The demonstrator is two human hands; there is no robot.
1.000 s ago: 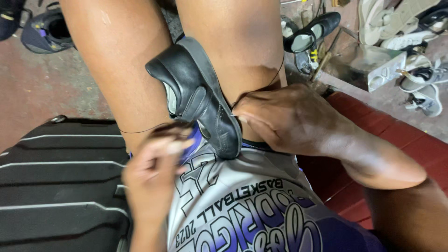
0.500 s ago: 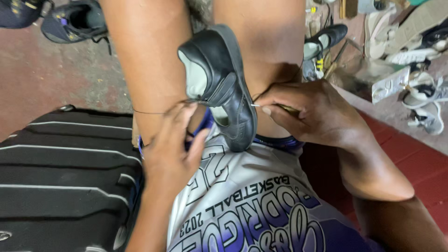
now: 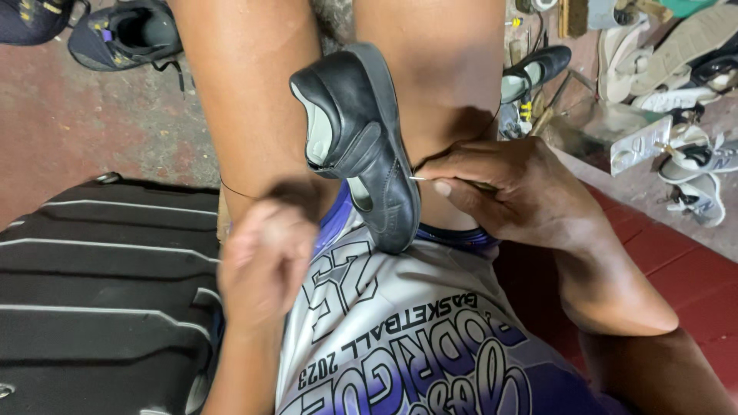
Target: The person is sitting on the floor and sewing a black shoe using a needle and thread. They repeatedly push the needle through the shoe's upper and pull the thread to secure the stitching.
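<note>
A black leather shoe [image 3: 369, 146] is wedged between my bare knees, sole edge up, toe pointing down at my white and purple shorts. My right hand [image 3: 515, 192] pinches a thin metal needle [image 3: 421, 178] against the right side of the shoe. My left hand [image 3: 265, 261], blurred by motion, is closed just left of and below the shoe. A dark thread [image 3: 237, 190] runs from it across my left leg.
A black ribbed suitcase [image 3: 100, 284] lies at my left. Dark sneakers [image 3: 127, 34] sit on the reddish floor at top left. A black flat shoe [image 3: 534, 69], sandals and white sneakers [image 3: 696, 180] clutter the top right. A red step [image 3: 676, 253] lies at right.
My left hand rose toward the shoe, then drew back down and left with the thread. My right hand has stayed at the shoe's side with the needle.
</note>
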